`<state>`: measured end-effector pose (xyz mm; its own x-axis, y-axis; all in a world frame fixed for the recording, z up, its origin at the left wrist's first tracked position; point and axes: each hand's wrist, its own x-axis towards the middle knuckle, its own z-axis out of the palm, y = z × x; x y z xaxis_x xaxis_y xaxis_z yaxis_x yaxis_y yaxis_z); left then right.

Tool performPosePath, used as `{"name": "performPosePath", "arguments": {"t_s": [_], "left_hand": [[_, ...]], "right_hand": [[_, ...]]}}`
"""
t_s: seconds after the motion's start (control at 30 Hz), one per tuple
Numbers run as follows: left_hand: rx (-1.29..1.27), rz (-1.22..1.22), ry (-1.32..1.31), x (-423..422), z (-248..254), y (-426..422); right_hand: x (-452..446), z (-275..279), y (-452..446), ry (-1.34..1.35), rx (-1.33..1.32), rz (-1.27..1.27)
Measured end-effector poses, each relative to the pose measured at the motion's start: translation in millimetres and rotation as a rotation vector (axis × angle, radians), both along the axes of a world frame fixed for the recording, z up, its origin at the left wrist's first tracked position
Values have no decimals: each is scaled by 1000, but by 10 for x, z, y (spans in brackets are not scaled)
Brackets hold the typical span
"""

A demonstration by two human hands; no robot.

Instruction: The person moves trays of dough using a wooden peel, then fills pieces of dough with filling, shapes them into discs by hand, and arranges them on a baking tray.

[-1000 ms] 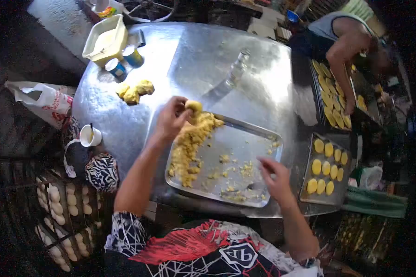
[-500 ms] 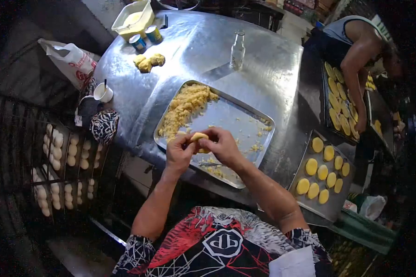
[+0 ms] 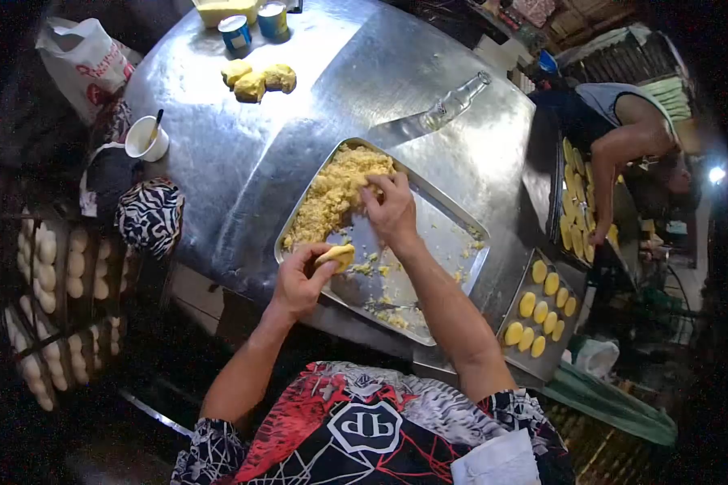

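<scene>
My left hand (image 3: 298,284) is closed on a small piece of yellow dough (image 3: 339,256), held over the near left rim of a metal tray (image 3: 461,212). Heaped along the tray's left side is a crumbly yellow filling (image 3: 319,198). At the right end of that heap, my right hand (image 3: 392,212) touches the filling with its fingers curved and apart; the fingertips are partly hidden in it. Loose crumbs lie across the tray floor.
On the metal table are lumps of yellow dough (image 3: 251,83), two blue tins (image 3: 234,32), a white cup (image 3: 146,139) and a glass bottle (image 3: 459,101). Yellow discs fill a baking sheet (image 3: 542,339) at right. A co-worker (image 3: 635,137) bends over another tray. Racked dough pieces (image 3: 44,275) stand left.
My hands have parted. The right hand has moved forward to the filling, while the left keeps the dough piece and sits slightly lower. The head view has shifted.
</scene>
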<state>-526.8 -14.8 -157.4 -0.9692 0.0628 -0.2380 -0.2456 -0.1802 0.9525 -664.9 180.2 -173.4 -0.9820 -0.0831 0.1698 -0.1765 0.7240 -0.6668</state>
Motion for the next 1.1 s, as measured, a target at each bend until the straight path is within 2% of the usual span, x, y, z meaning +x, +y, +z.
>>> {"name": "performPosePath", "arguments": {"t_s": [0.1,0.13,0.23,0.43,0.53,0.67,0.77,0.8,0.87,0.97,1.1], "left_hand": [[11,24,86,33,-58,-27],[27,33,94,57,-75,-19],[17,60,113,77,-126,12],[-174,114,168,95,-12,54],[-266,206,267,126,-48,160],[-309,243,254,165,-277,164],[-66,274,178,120,-311,198],[-156,267,185,96,-287,182],[-144,255,163,114,-252,189],[-72,249,113,68,-248,161],[24,192,32,5,-126,164]], "right_hand": [[46,-76,143,68,-81,46],[98,103,127,-183,-240,-23],[88,46,158,11,-114,63],[221,180,50,40,22,123],[157,45,287,26,118,235],[250,110,663,167,200,367],[221,147,821,-39,132,477],[227,169,827,-18,119,455],[230,203,803,21,96,402],[293,294,753,102,130,476],[249,169,643,-45,283,457]]}}
